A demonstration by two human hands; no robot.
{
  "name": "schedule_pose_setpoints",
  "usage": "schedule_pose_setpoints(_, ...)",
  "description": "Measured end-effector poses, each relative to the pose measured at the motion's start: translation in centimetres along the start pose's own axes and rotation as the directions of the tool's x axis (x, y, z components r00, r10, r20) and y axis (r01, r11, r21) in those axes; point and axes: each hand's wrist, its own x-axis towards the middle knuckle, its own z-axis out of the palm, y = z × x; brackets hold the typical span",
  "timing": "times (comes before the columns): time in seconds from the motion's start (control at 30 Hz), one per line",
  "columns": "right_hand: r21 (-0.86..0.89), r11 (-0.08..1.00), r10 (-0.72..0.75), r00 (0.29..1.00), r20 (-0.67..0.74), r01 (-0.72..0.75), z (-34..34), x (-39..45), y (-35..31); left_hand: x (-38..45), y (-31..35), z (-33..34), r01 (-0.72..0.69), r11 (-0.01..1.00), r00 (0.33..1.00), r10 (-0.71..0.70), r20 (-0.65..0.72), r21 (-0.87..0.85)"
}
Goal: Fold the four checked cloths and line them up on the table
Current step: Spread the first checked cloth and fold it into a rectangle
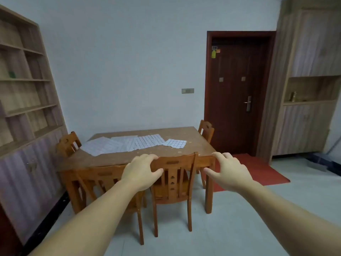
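The four checked cloths (132, 144) lie on the wooden bench (193, 143) in the middle of the frame, spread flat and overlapping in a loose row that runs from the bench's left edge toward its centre; the rightmost one (175, 143) looks smaller than the others and may be partly folded already, though it is too small in the frame to be sure. None is in a hand, so the folding looks to be still ahead. Both arms reach forward from the bottom of the frame. The left hand (142, 171) rests on the top rail of the nearer chair (173, 180), fingers draped over the rail and thumb in front of it, a light hold and not a tight fist. The right hand (227, 171) is open and empty, fingers spread and curled a little, hovering just right of the chair's back post and in front of the bench's near right corner; whether it touches the bench cannot be told. The chair stands tucked against the near side of the bench, between the person and the cloths, which is likely why the hands go to it first: it probably needs pulling back or shifting aside to give standing room at the bench edge. Other chairs sit at the left and far right sides, well apart from the hands.
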Motion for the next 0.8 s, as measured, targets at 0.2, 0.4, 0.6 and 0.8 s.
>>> schedule_pose_setpoints(0.2, -0.021, 0.999, 0.037, 0.999, 0.034, -0.037, 2.7, 7.3, 5.1, 8.2, 2.7, 6.0, -0.013, 1.0, 0.999, 0.014, 0.044, -0.016)
schedule_pose_setpoints(0.4, -0.08, 0.994, 0.084, 0.995, 0.055, -0.08, 5.2, 18.1, 10.6, 19.7, 4.2, 12.8, -0.006, 0.999, 0.996, 0.01, 0.088, -0.05)
schedule_pose_setpoints(0.6, -0.093, 0.991, 0.105, 0.993, 0.044, -0.101, 6.7, 27.3, 15.4, 29.6, 7.0, 16.7, -0.026, 0.996, 0.992, 0.037, 0.12, -0.088)
schedule_pose_setpoints(0.8, -0.095, 0.994, 0.063, 0.996, 0.055, -0.057, 9.3, 37.1, 20.9, 38.7, 9.6, 22.0, -0.004, 0.993, 0.991, 0.02, 0.136, -0.116)
